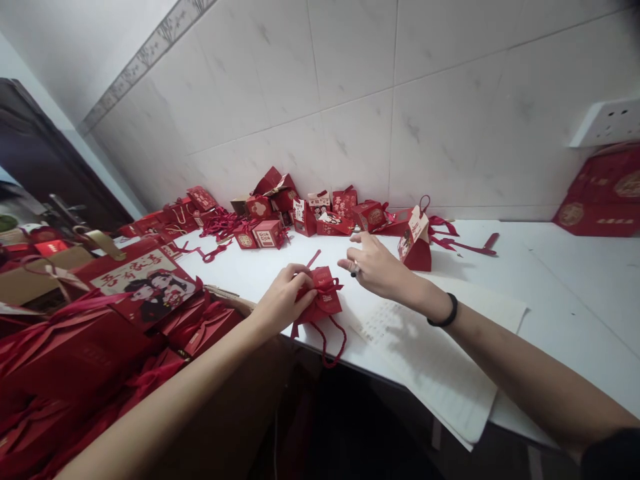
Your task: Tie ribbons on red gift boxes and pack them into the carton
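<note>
My left hand (290,297) is closed on the left side of a small red gift box (327,303) at the table's front edge. A dark red ribbon (329,287) is tied in a bow across this box. Its twisted cord handle (345,343) hangs over the edge. Just right of the box, my right hand (373,263) is raised above the table, fingers apart and partly bent, with nothing visible in them. Beyond that hand stands a red box with a pale printed panel (417,247), a ribbon loop at its top.
Several small red boxes (265,235) and loose ribbons (220,223) lie along the tiled wall. A carton at left is heaped with red boxes (150,287). Paper sheets (450,360) lie under my right forearm. Red bags (600,200) lean at far right below a socket (607,123).
</note>
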`<state>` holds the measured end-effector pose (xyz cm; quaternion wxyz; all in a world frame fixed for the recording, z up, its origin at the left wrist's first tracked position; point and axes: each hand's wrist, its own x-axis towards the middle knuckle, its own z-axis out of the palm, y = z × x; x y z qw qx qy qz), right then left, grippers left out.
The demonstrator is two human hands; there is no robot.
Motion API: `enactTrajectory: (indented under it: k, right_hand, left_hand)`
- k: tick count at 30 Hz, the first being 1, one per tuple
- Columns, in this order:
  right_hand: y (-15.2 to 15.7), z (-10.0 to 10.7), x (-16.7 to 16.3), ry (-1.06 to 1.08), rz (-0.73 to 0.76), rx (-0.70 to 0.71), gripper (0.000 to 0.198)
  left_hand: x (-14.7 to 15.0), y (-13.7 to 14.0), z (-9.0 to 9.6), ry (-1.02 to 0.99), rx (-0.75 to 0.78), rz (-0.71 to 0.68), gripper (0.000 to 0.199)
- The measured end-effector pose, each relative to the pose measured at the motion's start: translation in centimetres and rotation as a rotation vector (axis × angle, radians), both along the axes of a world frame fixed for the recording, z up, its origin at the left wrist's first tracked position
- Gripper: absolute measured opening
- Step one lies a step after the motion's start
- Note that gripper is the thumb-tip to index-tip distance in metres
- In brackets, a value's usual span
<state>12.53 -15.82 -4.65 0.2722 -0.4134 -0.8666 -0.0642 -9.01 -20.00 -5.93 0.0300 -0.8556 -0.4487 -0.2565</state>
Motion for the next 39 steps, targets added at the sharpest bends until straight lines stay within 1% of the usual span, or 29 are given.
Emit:
enactTrajectory:
  k: [1,2,4,6,9,11,15,17,19,22,25,27,33,39]
  right_hand:
    - [0.1,0.0,0.0,-0.037,0.049,-0.014,0.023]
    - [0.2,-0.1,-0.1,-0.075,0.096,-0.058,0.020]
    - [0.2,-0.2,-0.2,-0.144,0.160,-0.178,0.019]
    - [0.2,-0.4,-0.2,-0.180,0.211,-0.266,0.018]
    - [0.2,-0.8,-0.3,-0.158,0.295,-0.325,0.010]
    - [0.2,-1.1,-0.4,-0.099,0.325,-0.351,0.014]
    - [0.4,-1.5,-0.8,-0.016,0.326,-0.375,0.016]
    - [0.3,-1.4,-0.9,-0.024,0.322,-0.405,0.018]
    - [0.1,-1.1,-0.9,-0.059,0.286,-0.456,0.022]
    - [-0.4,-0.6,-0.8,-0.078,0.254,-0.608,0.025]
    - [-0.7,-0.4,-0.8,-0.024,0.292,-0.786,0.025]
    - [-0.8,-0.4,-0.9,0.011,0.314,-0.850,0.024]
    - [-0.7,-0.6,-1.0,0.052,0.344,-0.958,0.022]
    - [-0.8,-0.5,-1.0,0.018,0.354,-0.993,0.023]
  left_hand:
    - [0.0,0.0,0.0,-0.002,0.001,-0.003,0.003]
    - [0.0,0.0,0.0,-0.002,0.001,-0.006,0.003]
    - [-0.1,0.0,-0.1,-0.003,0.005,-0.007,0.003]
    - [-0.1,0.0,-0.1,-0.006,0.007,-0.005,0.003]
    - [-0.2,0.0,-0.1,-0.011,0.004,-0.002,0.003]
    - [-0.1,0.0,-0.1,-0.011,0.004,-0.002,0.004]
    - [0.1,-0.1,0.0,-0.018,0.009,0.015,0.004]
    - [0.1,-0.1,0.0,-0.016,0.010,0.027,0.006]
    - [0.1,-0.1,-0.1,-0.010,0.009,0.028,0.006]
    - [0.0,0.1,-0.2,0.000,0.015,0.028,0.003]
    - [0.1,0.1,-0.2,0.025,0.041,0.025,0.001]
    - [0.2,0.1,-0.2,0.043,0.058,0.023,0.001]
    - [0.3,-0.1,0.0,0.082,0.069,0.041,0.001]
    - [0.4,-0.1,0.0,0.111,0.080,0.055,0.001]
